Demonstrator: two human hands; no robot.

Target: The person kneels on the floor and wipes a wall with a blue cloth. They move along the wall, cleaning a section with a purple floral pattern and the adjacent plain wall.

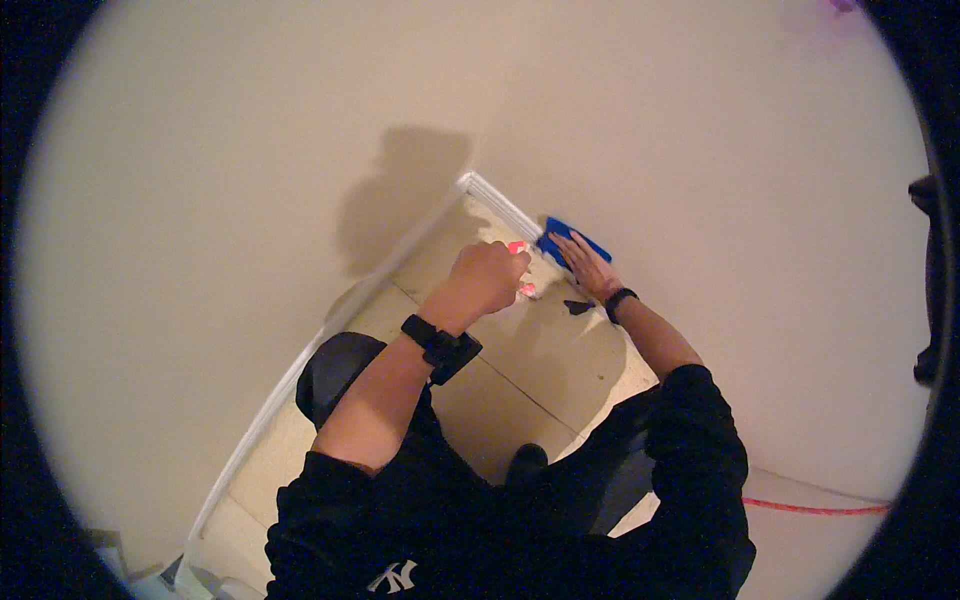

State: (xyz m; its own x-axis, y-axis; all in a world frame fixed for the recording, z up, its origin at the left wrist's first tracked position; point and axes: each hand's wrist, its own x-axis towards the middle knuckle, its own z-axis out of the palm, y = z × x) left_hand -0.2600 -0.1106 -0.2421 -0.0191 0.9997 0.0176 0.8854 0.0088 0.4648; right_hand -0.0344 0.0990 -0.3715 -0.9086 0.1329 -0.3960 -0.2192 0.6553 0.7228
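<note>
My left hand (pixel 489 276) is curled into a fist over the floor near the corner. Red-pink parts of a small object (pixel 517 247) show beside its fingers; most of it is hidden, so its kind is unclear. Flat against the wall, just above the white baseboard (pixel 502 202), lies a blue flat pad or plate (pixel 589 244). My right hand (pixel 585 262) presses on it with outstretched fingers. The baseboard runs along both walls and meets at the corner ahead of me. A small dark piece (pixel 577 307) shows beside the baseboard, below my right hand.
Beige walls (pixel 712 187) rise on both sides of the tiled floor (pixel 517 390). My knees and a shoe (pixel 527 461) take up floor space. A red cord (pixel 817 508) runs at the lower right. Grey items (pixel 169 577), unclear in kind, are at the lower left.
</note>
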